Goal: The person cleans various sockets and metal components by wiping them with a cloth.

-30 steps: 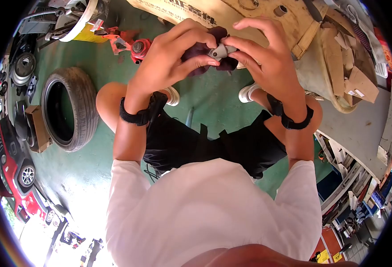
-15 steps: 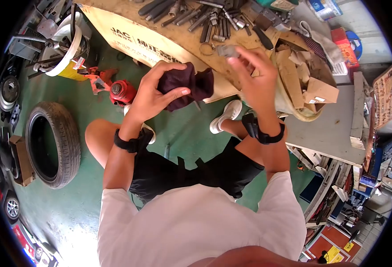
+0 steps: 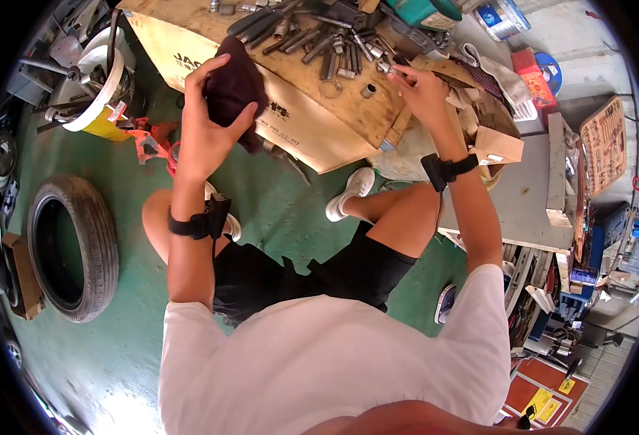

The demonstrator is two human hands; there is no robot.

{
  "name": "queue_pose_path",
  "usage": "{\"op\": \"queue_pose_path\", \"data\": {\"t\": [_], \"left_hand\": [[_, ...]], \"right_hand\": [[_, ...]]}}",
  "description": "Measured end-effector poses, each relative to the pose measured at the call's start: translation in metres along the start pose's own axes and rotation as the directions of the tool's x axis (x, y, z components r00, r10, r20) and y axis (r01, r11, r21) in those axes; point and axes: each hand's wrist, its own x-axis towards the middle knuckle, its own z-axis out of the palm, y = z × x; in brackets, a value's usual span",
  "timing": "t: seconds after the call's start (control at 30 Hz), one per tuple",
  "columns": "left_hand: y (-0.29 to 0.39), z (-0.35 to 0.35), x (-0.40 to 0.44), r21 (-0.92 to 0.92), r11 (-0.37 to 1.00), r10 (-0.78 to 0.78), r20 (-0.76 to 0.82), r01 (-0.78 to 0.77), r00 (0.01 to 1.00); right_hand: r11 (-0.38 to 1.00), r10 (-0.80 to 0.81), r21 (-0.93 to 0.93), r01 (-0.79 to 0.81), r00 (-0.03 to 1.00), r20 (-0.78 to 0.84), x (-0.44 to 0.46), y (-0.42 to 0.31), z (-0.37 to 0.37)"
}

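We hold a dark cloth (image 3: 236,90) in our curled left hand (image 3: 207,138), maybe so it won't fall, while our right hand (image 3: 426,96) pinches a small metal piece (image 3: 384,67), perhaps because it's little, over the far box (image 3: 366,119).

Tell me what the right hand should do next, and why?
Probably set the small metal piece down on the box top. The right hand has it at its fingertips, close to the metal tools lying there, while the left hand holds a dark cloth.
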Motion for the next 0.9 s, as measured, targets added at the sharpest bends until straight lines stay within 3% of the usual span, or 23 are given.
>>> {"op": "queue_pose_path", "data": {"t": [0.07,0.13,0.2,0.23,0.27,0.3,0.33,0.37,0.43,0.47,0.5,0.57,0.73,0.9], "left_hand": [[-0.002,-0.011,0.001,0.045,0.998,0.035,0.015,-0.036,0.999],[-0.005,-0.023,0.003,0.474,0.853,0.127,0.218,-0.219,0.968],[-0.008,-0.027,0.001,0.499,0.836,0.136,0.217,-0.23,0.967],[-0.01,-0.028,0.0,0.523,0.817,0.145,0.223,-0.244,0.964],[-0.013,-0.028,-0.003,0.525,0.816,0.147,0.218,-0.243,0.965],[-0.018,-0.026,-0.007,0.422,0.893,0.138,0.077,-0.157,0.987],[-0.02,-0.025,-0.01,0.299,0.951,0.107,-0.062,-0.083,0.992],[-0.02,-0.025,-0.01,0.301,0.95,0.11,-0.066,-0.085,0.992],[-0.02,-0.027,-0.01,0.185,0.973,0.16,-0.122,-0.136,0.98],[-0.019,-0.028,-0.01,0.216,0.961,0.2,-0.123,-0.171,0.972],[-0.018,-0.028,-0.011,0.224,0.96,0.2,-0.124,-0.169,0.972],[-0.017,-0.027,-0.014,0.187,0.975,0.152,-0.17,-0.12,0.974],[-0.009,-0.033,-0.018,0.286,0.954,0.135,-0.127,-0.094,0.983],[-0.005,-0.044,-0.024,0.318,0.938,0.192,-0.146,-0.138,0.97]], "right_hand": [[0.998,0.052,-0.029,-0.05,0.997,0.062,0.003,-0.003,-0.002],[0.994,0.093,-0.063,-0.085,0.987,0.129,0.009,-0.011,-0.007],[0.947,-0.044,-0.309,0.087,0.988,0.145,0.014,-0.013,-0.015],[0.947,-0.047,-0.31,0.091,0.988,0.145,0.02,-0.013,-0.018],[0.979,-0.066,-0.181,0.098,0.983,0.173,0.031,-0.012,-0.02],[0.994,-0.089,-0.05,0.101,0.976,0.199,0.043,-0.012,-0.021],[0.985,-0.102,-0.113,0.132,0.966,0.238,0.054,-0.013,-0.022],[0.984,-0.106,-0.113,0.136,0.966,0.237,0.067,-0.008,-0.018],[0.928,-0.325,-0.082,0.364,0.895,0.305,0.077,-0.017,-0.011],[0.995,-0.048,-0.061,0.077,0.923,0.382,0.079,-0.021,-0.01],[0.995,-0.054,-0.054,0.081,0.922,0.384,0.083,-0.02,-0.005],[0.921,-0.167,-0.272,0.279,0.913,0.372,0.092,-0.016,0.002],[0.852,-0.172,-0.407,0.33,0.91,0.377,0.093,-0.033,0.008],[0.886,-0.123,-0.387,0.256,0.934,0.336,0.091,-0.032,0.011]]}}
